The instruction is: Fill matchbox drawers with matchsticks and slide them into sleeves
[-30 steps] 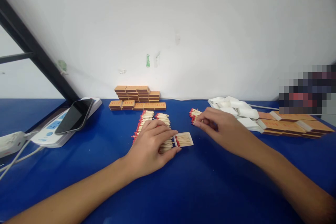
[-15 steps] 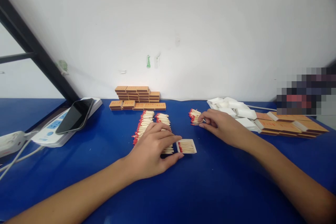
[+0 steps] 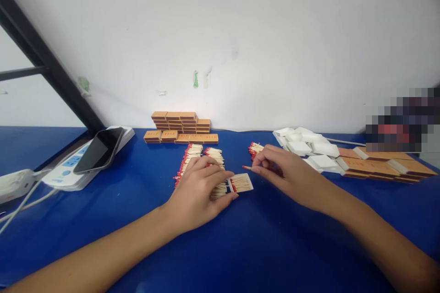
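My left hand (image 3: 199, 190) lies on a heap of red-tipped matches (image 3: 197, 158) on the blue table (image 3: 240, 242), its fingertips and thumb holding the left end of a small white tray (image 3: 241, 183) filled with matches. My right hand (image 3: 285, 171) pinches a single match (image 3: 246, 167) that points left, just above and right of the tray. Behind that hand lies a smaller bunch of matches (image 3: 255, 149).
Brown matchboxes (image 3: 180, 127) are stacked against the wall. Empty white trays (image 3: 307, 144) and brown sleeves (image 3: 378, 165) lie at the right. A phone (image 3: 99, 149) rests on a power strip (image 3: 65, 171) at the left, with cables trailing off the edge.
My right hand has left the small bunch with one match pinched and moved left toward the tray. The left hand and tray have shifted slightly back.
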`<state>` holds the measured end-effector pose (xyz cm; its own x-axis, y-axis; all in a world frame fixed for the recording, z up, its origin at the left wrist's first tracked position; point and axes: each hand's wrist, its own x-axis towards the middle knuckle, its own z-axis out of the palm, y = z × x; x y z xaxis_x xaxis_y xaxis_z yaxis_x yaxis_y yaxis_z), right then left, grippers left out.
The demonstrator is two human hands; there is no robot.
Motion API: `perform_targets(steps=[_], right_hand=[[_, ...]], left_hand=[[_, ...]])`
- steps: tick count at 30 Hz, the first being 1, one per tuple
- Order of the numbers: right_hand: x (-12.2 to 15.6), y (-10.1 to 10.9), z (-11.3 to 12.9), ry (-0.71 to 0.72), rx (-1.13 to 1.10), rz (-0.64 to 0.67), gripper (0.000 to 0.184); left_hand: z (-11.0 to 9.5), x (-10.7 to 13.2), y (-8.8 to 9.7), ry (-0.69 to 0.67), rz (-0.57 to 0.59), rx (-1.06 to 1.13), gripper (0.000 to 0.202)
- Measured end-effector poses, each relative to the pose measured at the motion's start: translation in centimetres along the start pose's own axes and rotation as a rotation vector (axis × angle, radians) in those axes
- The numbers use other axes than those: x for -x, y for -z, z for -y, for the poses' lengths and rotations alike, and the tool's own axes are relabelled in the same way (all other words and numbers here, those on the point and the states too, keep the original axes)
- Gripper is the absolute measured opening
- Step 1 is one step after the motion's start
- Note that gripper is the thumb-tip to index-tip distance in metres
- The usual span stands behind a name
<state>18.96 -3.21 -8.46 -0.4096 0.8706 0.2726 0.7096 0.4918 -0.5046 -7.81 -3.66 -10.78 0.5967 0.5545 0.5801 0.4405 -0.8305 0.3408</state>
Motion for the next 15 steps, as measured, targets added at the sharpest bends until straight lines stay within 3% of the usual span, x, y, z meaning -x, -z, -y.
perform_targets(steps=[4, 15], right_hand=[[0.4, -1.1, 2.0, 0.082, 0.011, 0.043, 0.013], [0.4, -1.6, 1.7, 0.091, -0.059, 0.096, 0.013]], left_hand=[[0.2, -0.1, 0.0, 0.011, -0.039, -0.009, 0.041], [0.2, -0.1, -0.1, -0.011, -0.071, 0.036, 0.039]])
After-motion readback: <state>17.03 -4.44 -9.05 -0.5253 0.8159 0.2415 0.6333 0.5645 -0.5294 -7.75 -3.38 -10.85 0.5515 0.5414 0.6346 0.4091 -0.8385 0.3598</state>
